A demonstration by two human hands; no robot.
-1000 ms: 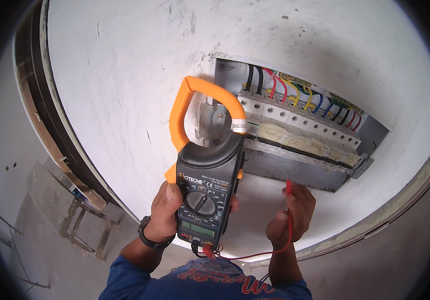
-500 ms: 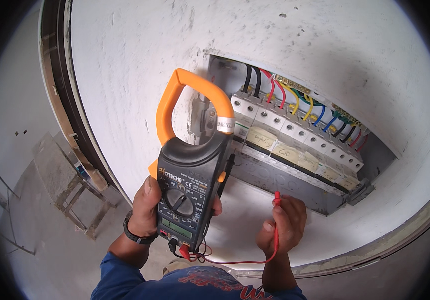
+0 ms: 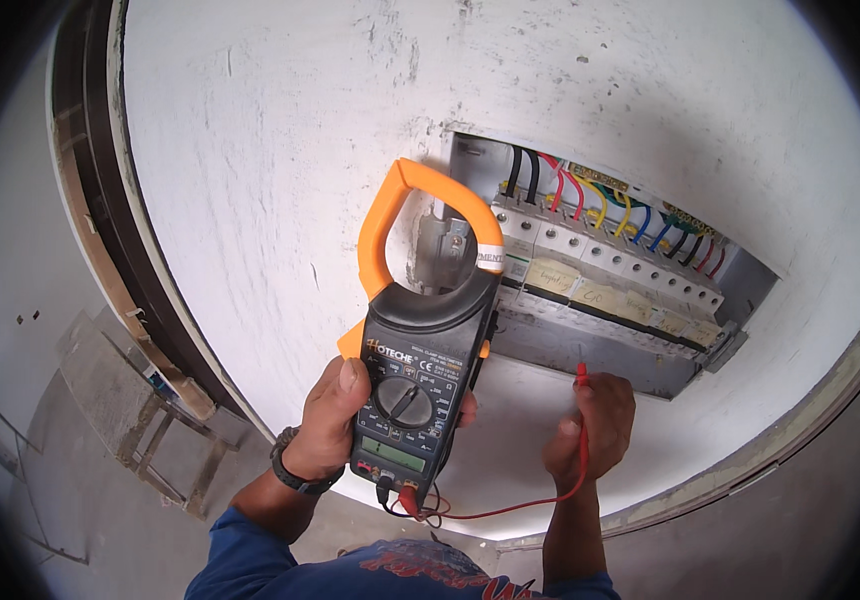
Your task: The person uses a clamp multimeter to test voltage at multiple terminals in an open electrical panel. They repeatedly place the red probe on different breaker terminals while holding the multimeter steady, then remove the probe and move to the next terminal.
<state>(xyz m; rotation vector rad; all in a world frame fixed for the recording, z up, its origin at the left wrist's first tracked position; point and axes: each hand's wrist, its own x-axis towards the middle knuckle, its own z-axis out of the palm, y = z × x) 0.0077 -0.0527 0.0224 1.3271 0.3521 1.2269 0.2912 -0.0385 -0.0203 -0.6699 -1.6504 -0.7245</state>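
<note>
In the head view, the left grip (image 3: 332, 425) grasps an orange-and-black clamp meter (image 3: 430, 335) near the frame's centre. Lower right of centre, the right grip (image 3: 597, 428) pinches a red probe (image 3: 582, 374), its red lead (image 3: 510, 512) running to the clamp meter's bottom. A breaker panel (image 3: 640, 370) lies right of centre.

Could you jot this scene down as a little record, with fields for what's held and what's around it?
Left grip: around a black clamp meter with an orange ring
Right grip: holds a red probe, pointing up
Meter's lower end: red lead and black lead plugged in
Wall: recessed open box with a breaker row
Wires: black, red, yellow, blue, along the breakers' upper side
Left wrist: dark watch
</note>
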